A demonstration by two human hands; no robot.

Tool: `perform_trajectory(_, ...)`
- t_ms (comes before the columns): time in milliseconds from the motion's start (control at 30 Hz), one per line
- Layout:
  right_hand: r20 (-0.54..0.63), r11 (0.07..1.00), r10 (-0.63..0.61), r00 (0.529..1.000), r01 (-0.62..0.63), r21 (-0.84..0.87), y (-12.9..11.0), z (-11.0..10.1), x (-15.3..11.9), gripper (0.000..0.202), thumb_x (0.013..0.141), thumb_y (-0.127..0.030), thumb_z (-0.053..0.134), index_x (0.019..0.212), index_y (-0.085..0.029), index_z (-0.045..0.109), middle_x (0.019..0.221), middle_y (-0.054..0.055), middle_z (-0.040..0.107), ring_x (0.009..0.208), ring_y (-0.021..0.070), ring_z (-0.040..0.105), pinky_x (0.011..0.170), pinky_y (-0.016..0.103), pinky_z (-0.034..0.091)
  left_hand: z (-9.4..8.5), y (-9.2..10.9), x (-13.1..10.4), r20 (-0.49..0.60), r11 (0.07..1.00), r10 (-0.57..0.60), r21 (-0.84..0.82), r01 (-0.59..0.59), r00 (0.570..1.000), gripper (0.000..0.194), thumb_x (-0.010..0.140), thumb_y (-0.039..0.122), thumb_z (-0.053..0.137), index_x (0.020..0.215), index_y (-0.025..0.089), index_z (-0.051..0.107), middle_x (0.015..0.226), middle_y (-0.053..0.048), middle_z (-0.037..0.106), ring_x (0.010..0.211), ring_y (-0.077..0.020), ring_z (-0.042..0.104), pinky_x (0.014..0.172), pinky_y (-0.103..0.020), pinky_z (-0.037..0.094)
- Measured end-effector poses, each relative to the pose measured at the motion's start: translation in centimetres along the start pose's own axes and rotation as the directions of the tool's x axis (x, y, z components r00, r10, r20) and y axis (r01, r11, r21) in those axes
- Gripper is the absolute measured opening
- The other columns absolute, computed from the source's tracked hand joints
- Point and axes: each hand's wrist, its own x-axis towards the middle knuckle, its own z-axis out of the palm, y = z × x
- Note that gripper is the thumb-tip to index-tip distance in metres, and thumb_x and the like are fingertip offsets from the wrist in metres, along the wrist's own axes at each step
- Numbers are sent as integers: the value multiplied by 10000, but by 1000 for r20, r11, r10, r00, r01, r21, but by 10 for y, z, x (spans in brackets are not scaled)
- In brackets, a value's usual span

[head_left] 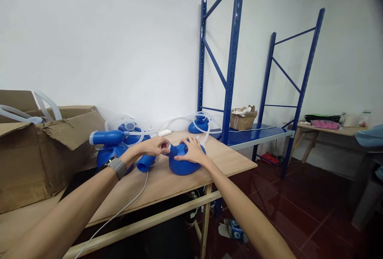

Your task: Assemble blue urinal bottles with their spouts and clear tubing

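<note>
A squat blue plastic bottle (183,166) rests on the wooden table, its neck pointing left. My right hand (193,151) is wrapped over the top of its body, thumb toward the neck. At the mouth of that neck, the fingers of my left hand (155,146) are pinched together on a small whitish cap (170,146), mostly hidden by them. Below my left hand lies a loose blue cup-like tube (144,164), its open end facing me. Left of it, behind my watch, stands another blue bottle (104,156) with a blue cylinder (107,137) over it.
An open cardboard box (26,163) with clear hoses stands at the left. More blue bottles (199,124) and coiled hoses lie along the wall. A white cable (131,201) hangs over the front edge of the table (230,159). Blue shelving (233,51) rises at the right.
</note>
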Motion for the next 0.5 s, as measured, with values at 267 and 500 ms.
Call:
perform_trajectory(267,11,1000,-9,1000,9,-8,3,1,1,655,721,-719,784,1176,-277,618,1176,67,570,1170,315,515,1036,497,374,-3,0,-1,40,996,-21,-89,24,999,162,727,345,578,707,185,564,677,9,543,652,-144,454,616,-271,343)
perform_trajectory(500,-10,999,45,999,-45,2,-1,3,1,667,696,-734,795,1150,-277,621,1168,71,576,1185,328,524,1045,497,367,10,-4,-8,-119,996,-57,-71,49,991,198,759,367,612,783,175,654,759,-30,677,728,-183,595,700,-287,448)
